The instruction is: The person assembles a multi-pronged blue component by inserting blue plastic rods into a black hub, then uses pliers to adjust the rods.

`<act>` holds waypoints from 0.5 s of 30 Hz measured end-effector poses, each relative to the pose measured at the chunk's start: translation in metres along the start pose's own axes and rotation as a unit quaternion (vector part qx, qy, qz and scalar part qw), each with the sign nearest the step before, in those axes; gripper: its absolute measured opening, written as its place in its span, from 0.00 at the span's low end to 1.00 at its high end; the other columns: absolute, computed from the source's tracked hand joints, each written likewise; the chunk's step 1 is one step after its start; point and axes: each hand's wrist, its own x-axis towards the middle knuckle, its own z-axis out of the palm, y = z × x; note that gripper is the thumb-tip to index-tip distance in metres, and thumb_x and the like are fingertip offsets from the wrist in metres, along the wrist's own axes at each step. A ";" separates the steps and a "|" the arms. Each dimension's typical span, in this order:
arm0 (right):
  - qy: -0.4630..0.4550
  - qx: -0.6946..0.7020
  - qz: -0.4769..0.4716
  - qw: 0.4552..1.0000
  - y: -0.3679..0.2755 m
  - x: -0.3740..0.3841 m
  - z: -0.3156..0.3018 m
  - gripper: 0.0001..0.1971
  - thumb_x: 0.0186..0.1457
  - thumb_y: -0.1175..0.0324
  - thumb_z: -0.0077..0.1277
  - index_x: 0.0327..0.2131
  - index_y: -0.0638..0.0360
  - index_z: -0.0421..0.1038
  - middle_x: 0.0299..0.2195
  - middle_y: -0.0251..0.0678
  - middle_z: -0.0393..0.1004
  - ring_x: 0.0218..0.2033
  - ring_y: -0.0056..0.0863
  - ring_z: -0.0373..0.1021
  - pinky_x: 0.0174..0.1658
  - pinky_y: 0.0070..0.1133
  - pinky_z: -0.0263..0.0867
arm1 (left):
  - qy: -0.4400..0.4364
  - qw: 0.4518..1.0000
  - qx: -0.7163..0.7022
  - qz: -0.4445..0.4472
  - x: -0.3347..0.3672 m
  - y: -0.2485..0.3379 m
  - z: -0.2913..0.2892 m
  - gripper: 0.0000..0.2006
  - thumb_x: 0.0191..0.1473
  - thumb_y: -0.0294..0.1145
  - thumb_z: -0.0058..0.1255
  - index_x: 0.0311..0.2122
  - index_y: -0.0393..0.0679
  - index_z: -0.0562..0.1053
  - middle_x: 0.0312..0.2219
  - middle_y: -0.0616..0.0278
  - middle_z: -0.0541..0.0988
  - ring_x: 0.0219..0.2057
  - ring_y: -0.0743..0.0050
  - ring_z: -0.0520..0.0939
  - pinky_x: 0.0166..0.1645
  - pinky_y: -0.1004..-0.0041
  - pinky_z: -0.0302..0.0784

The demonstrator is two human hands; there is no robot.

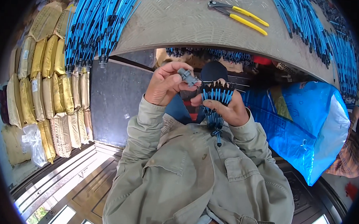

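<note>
My left hand [164,82] pinches small grey plastic fittings [187,77] between thumb and fingers, just below the table edge. Beside it, my right hand [231,109] is wrapped round a fan of thin blue tubes with black tips [217,95]. The lower part of this bundle hangs down in front of my jacket, with black pieces along it. Thin metal rods [240,85] run sideways past the tops of the tubes, close to the grey fittings. Whether the rods touch the tubes or the fittings, I cannot tell.
Yellow-handled pincers [247,19] lie on the table [171,29]. Blue tube bundles [97,24] hang over its left side, and more tubes [307,29] lie at the right. Stacked tan and gold packets [48,82] stand left. A large blue bag [295,125] is at my right.
</note>
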 end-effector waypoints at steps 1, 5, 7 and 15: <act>0.000 -0.003 0.001 1.000 0.000 0.000 0.000 0.18 0.53 0.75 0.48 0.47 0.67 0.61 0.35 0.40 0.75 0.37 0.25 0.72 0.40 0.21 0.67 | 0.003 1.000 -0.006 -0.005 0.000 0.002 0.001 0.21 0.50 0.29 0.51 0.49 0.34 0.64 0.39 0.54 0.72 0.37 0.66 0.79 0.41 0.73 0.78; 0.006 0.042 0.009 0.999 0.002 0.005 -0.003 0.20 0.53 0.76 0.47 0.50 0.67 0.59 0.36 0.41 0.74 0.38 0.27 0.72 0.41 0.22 0.68 | 0.016 0.999 -0.028 -0.011 0.004 0.004 0.009 0.20 0.53 0.30 0.48 0.50 0.33 0.64 0.40 0.52 0.72 0.41 0.63 0.78 0.44 0.71 0.77; 0.009 0.054 0.010 0.998 0.005 0.008 -0.007 0.20 0.54 0.77 0.46 0.51 0.67 0.58 0.36 0.42 0.74 0.38 0.27 0.72 0.42 0.23 0.68 | 0.030 0.999 -0.042 -0.002 0.007 0.000 0.012 0.19 0.54 0.29 0.45 0.50 0.33 0.63 0.40 0.51 0.72 0.41 0.64 0.77 0.44 0.72 0.78; 0.004 0.059 0.017 0.998 0.008 0.016 -0.012 0.19 0.54 0.78 0.45 0.50 0.68 0.59 0.36 0.43 0.74 0.37 0.29 0.72 0.43 0.24 0.68 | 0.018 0.996 -0.091 -0.014 0.018 -0.006 0.007 0.20 0.56 0.32 0.46 0.51 0.34 0.63 0.41 0.51 0.73 0.41 0.67 0.78 0.45 0.74 0.77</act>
